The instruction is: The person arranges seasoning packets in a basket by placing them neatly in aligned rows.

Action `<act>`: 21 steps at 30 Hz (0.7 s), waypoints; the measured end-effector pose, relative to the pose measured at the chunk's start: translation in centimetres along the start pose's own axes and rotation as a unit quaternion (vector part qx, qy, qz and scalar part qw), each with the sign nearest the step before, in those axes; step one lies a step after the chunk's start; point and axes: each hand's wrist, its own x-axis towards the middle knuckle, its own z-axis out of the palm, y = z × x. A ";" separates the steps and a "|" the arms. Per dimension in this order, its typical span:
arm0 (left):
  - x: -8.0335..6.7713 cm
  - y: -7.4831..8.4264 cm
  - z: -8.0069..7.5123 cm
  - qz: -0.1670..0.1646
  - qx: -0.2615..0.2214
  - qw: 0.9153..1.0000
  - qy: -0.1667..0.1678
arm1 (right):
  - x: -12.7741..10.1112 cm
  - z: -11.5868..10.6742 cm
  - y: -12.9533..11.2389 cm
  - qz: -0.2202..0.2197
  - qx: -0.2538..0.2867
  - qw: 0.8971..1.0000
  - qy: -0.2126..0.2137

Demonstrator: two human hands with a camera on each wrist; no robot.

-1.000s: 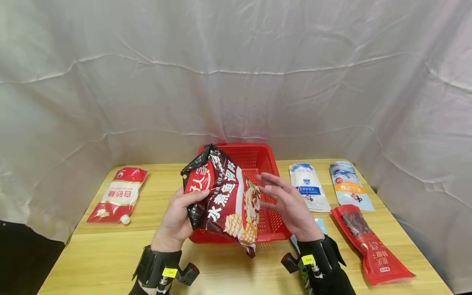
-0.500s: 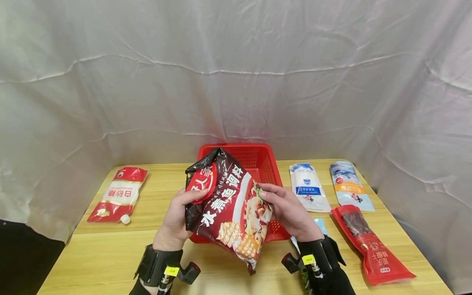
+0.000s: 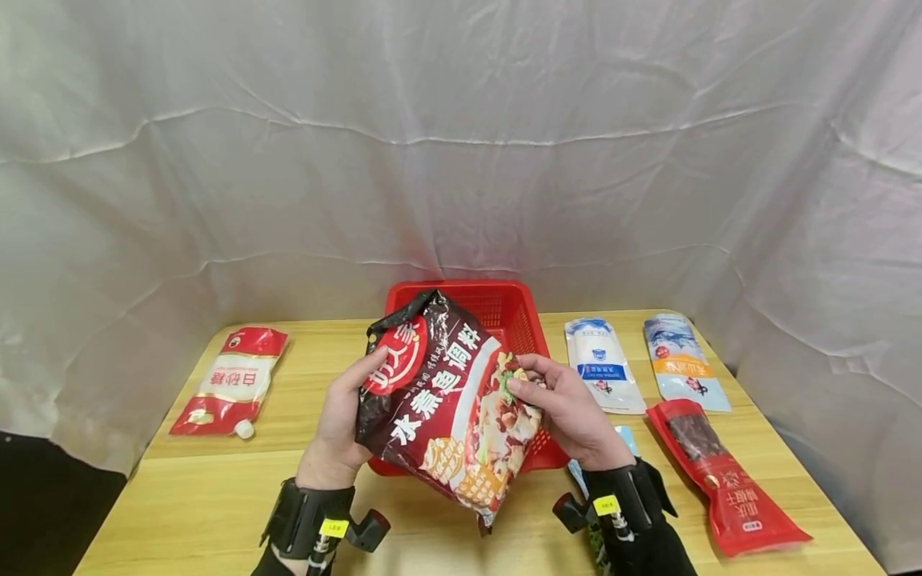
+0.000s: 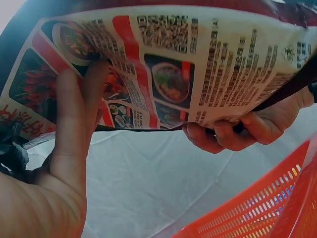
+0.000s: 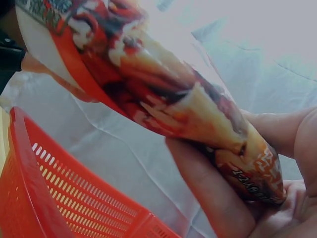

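A dark maroon seasoning packet point(image 3: 450, 392) with a food picture is held up between both hands, tilted, overlapping the red basket point(image 3: 522, 320) in the head view. My left hand point(image 3: 342, 416) grips its black end, thumb on the front; in the left wrist view the fingers point(image 4: 72, 106) lie against its printed back. At the opposite edge my right hand point(image 3: 572, 408) pinches the packet, thumb on the food picture and fingers point(image 5: 205, 183) behind. The left wrist view shows the right fingertips curled under that edge.
A red-and-white sugar pouch point(image 3: 234, 380) lies on the left of the wooden table point(image 3: 194, 496). To the right lie a white-and-blue pouch point(image 3: 603, 364), a blue-and-orange pouch point(image 3: 684, 360) and a red packet point(image 3: 727, 480). A light-blue pouch point(image 3: 625, 438) is partly hidden beneath the right arm.
The right hand, open beside the packet a second ago, now pinches its right edge. The packet has turned to face up more, its lower end swinging slightly; the left hand keeps its hold.
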 end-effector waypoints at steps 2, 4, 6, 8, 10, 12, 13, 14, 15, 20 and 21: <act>0.1 0.0 0.0 0.021 -0.016 1.000 0.001 | -0.1 0.1 0.0 -0.008 0.003 1.000 0.010; 0.3 0.0 0.1 0.053 -0.028 0.998 0.011 | -0.1 0.2 0.0 -0.015 0.012 1.000 0.021; 0.4 0.0 0.2 0.084 -0.036 0.996 0.018 | -0.1 0.3 -0.1 -0.020 0.021 0.999 0.036; 0.4 -0.1 0.3 0.109 -0.043 0.993 0.018 | -0.1 0.4 -0.1 -0.023 0.032 0.998 0.053; 0.5 -0.1 0.3 0.120 -0.047 0.992 0.005 | -0.1 0.5 -0.1 -0.021 0.045 0.996 0.070; 0.5 -0.2 0.3 0.123 -0.050 0.991 -0.018 | 0.0 0.6 -0.1 -0.020 0.057 0.995 0.083; 0.5 -0.2 0.3 0.123 -0.050 0.991 -0.032 | 0.0 0.7 -0.1 -0.019 0.065 0.994 0.089; 0.6 -0.2 0.3 0.123 -0.046 0.990 -0.045 | 0.0 0.8 -0.1 -0.019 0.071 0.993 0.094; 0.6 -0.3 0.3 0.124 -0.041 0.990 -0.055 | 0.0 0.8 -0.1 -0.019 0.079 0.992 0.098; 0.8 -0.5 0.5 0.139 0.034 0.987 -0.078 | 0.1 1.3 -0.1 -0.025 0.126 0.985 0.116; 0.9 -0.6 0.5 0.141 0.057 0.985 -0.076 | 0.1 1.4 -0.1 -0.027 0.138 0.983 0.120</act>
